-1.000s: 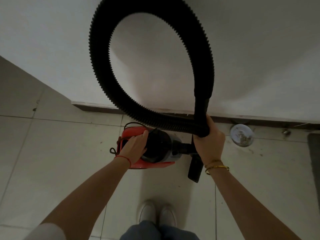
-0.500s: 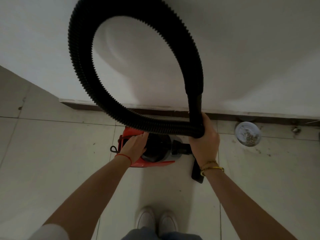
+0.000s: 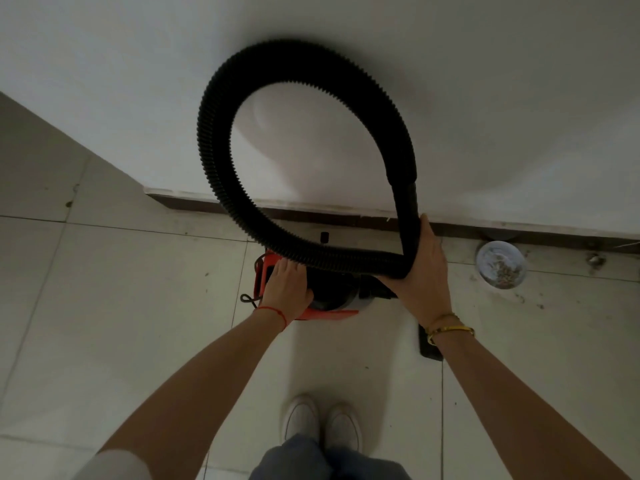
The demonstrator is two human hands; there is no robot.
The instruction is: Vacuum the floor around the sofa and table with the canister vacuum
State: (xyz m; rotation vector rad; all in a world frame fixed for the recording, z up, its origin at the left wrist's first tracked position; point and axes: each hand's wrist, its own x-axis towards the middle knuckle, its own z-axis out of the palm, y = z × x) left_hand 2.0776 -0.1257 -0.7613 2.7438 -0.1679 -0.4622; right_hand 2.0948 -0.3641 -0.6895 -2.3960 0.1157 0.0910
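A red and black canister vacuum (image 3: 332,311) hangs or stands low over the tiled floor near the wall. My left hand (image 3: 285,289) grips it at its red top end. Its black ribbed hose (image 3: 214,133) curls up in a big loop in front of the wall. My right hand (image 3: 420,268) holds the doubled hose where the loop crosses at its smooth cuff. A black nozzle end (image 3: 429,349) pokes out below my right wrist.
A white wall (image 3: 485,98) with a dark baseboard (image 3: 194,202) runs across ahead. A round floor drain cover (image 3: 500,265) with debris lies right of the vacuum. My white shoes (image 3: 322,422) stand on pale tiles. A small dark object (image 3: 324,236) sits by the baseboard.
The hose loop has dropped lower and shifted right in view, and now looks smaller. Both hands keep their hold on the vacuum and the hose.
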